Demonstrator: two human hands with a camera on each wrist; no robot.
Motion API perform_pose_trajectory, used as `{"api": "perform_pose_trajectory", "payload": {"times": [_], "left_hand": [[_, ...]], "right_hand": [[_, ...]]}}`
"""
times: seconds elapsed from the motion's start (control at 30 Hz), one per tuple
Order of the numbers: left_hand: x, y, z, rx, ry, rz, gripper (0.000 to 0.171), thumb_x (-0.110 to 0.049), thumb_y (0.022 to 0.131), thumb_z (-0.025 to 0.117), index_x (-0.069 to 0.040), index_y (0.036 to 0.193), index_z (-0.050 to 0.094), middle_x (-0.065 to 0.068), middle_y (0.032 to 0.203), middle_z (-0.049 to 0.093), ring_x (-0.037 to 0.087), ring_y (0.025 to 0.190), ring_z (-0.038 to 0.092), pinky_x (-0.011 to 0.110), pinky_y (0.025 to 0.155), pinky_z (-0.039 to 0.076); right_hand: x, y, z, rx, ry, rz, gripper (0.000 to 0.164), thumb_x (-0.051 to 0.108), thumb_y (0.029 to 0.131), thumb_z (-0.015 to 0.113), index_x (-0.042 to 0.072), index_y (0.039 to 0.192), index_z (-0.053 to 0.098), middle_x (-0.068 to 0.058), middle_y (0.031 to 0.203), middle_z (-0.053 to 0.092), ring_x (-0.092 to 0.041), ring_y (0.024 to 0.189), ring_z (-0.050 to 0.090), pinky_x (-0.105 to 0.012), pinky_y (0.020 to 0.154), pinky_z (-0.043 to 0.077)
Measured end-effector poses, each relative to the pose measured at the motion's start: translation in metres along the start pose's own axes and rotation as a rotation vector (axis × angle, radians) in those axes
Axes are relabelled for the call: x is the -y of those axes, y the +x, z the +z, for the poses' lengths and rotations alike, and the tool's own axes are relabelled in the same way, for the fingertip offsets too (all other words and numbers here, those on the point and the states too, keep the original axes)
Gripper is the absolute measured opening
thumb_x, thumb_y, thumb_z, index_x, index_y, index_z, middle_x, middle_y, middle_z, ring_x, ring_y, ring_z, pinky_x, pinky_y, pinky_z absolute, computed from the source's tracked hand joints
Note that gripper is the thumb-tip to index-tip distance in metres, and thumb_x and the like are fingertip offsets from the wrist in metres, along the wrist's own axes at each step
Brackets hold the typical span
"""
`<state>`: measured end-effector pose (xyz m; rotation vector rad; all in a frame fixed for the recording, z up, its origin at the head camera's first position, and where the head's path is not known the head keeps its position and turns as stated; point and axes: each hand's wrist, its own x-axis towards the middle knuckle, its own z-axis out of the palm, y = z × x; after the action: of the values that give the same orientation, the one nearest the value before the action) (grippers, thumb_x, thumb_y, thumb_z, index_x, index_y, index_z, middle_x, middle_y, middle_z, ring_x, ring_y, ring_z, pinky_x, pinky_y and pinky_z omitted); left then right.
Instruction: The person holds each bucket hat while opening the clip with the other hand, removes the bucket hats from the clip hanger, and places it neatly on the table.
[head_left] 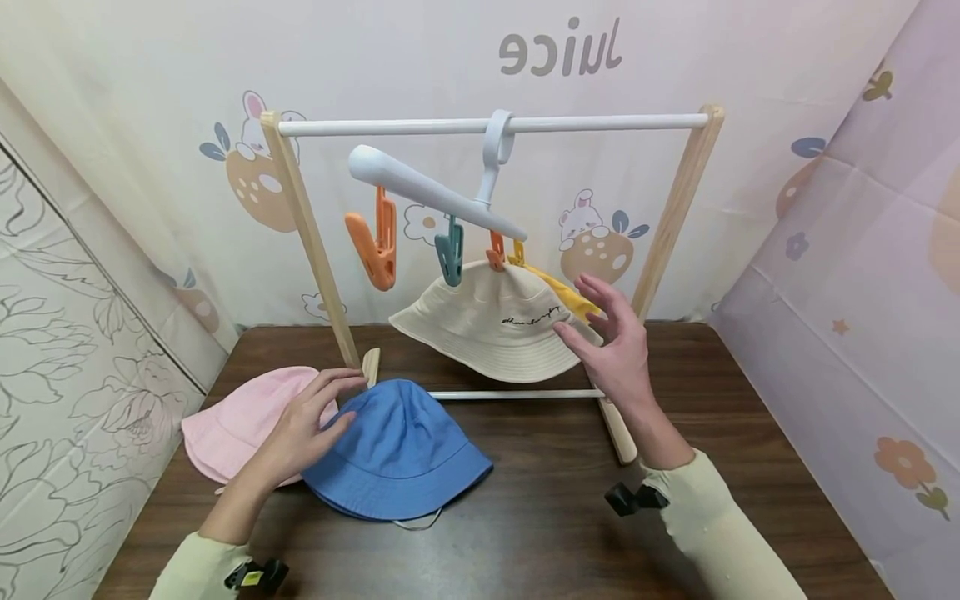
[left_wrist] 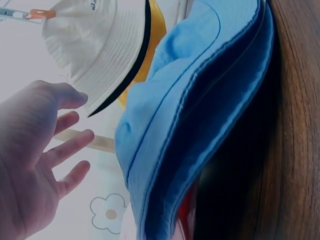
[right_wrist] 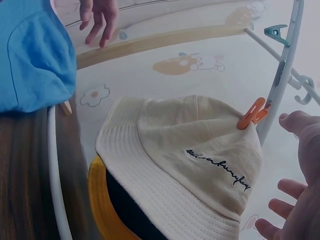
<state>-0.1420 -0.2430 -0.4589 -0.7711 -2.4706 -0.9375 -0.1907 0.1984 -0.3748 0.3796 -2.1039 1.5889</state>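
Note:
A cream bucket hat (head_left: 487,325) with black script hangs from an orange clip (head_left: 496,250) on a white hanger (head_left: 435,193). Part of a yellow hat (head_left: 558,290) shows behind it, under a yellow clip (head_left: 517,252). My right hand (head_left: 618,350) is beside the cream hat's right side, fingers spread and holding nothing. Over the table, my left hand (head_left: 311,421) hovers by the blue bucket hat (head_left: 405,450), fingers loosely extended; the left wrist view shows a gap between them. A pink bucket hat (head_left: 247,417) lies partly behind the left hand and the blue hat.
The hanger hooks over the white top bar (head_left: 390,127) of a wooden-sided rack (head_left: 678,208) and slants down to the right. An orange clip (head_left: 375,242) and a teal clip (head_left: 450,250) hang from it without hats. A lower white bar (head_left: 517,395) runs near the brown table (head_left: 540,517).

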Motion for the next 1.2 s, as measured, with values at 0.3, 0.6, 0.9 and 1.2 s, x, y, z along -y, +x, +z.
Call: {"api": "perform_pose_trajectory", "payload": {"times": [0.3, 0.6, 0.9, 1.2], "left_hand": [[-0.010, 0.009, 0.006, -0.065, -0.056, 0.031, 0.054, 0.015, 0.088, 0.082, -0.003, 0.138, 0.074, 0.017, 0.141, 0.073, 0.035, 0.128, 0.069, 0.000, 0.109, 0.039], [-0.018, 0.018, 0.012, -0.060, -0.132, 0.060, 0.059, 0.018, 0.089, 0.081, -0.006, 0.142, 0.073, 0.014, 0.145, 0.072, 0.023, 0.137, 0.069, 0.002, 0.114, 0.043], [-0.027, 0.027, 0.013, -0.054, -0.206, 0.061, 0.061, 0.018, 0.091, 0.078, -0.009, 0.145, 0.072, 0.020, 0.147, 0.070, 0.000, 0.155, 0.054, 0.006, 0.115, 0.045], [-0.029, 0.034, 0.013, -0.072, -0.173, 0.079, 0.057, 0.016, 0.092, 0.079, -0.006, 0.144, 0.072, 0.016, 0.147, 0.072, 0.018, 0.144, 0.066, 0.006, 0.109, 0.047]], "right_hand": [[-0.001, 0.002, -0.001, 0.030, -0.029, 0.073, 0.066, 0.005, 0.099, 0.084, 0.007, 0.160, 0.059, -0.009, 0.163, 0.066, -0.034, 0.153, 0.062, -0.058, 0.124, 0.053], [0.001, 0.002, 0.000, 0.049, 0.022, 0.137, 0.065, 0.004, 0.100, 0.083, 0.004, 0.160, 0.057, -0.013, 0.163, 0.065, -0.039, 0.154, 0.059, -0.061, 0.126, 0.048], [-0.003, 0.002, 0.000, 0.071, 0.001, 0.158, 0.061, 0.011, 0.103, 0.082, 0.008, 0.160, 0.059, -0.022, 0.164, 0.062, -0.040, 0.156, 0.059, -0.064, 0.129, 0.046], [-0.002, 0.004, -0.002, 0.067, -0.001, 0.169, 0.062, 0.016, 0.104, 0.081, 0.006, 0.160, 0.058, -0.023, 0.164, 0.062, -0.039, 0.156, 0.058, -0.067, 0.130, 0.042]]}}
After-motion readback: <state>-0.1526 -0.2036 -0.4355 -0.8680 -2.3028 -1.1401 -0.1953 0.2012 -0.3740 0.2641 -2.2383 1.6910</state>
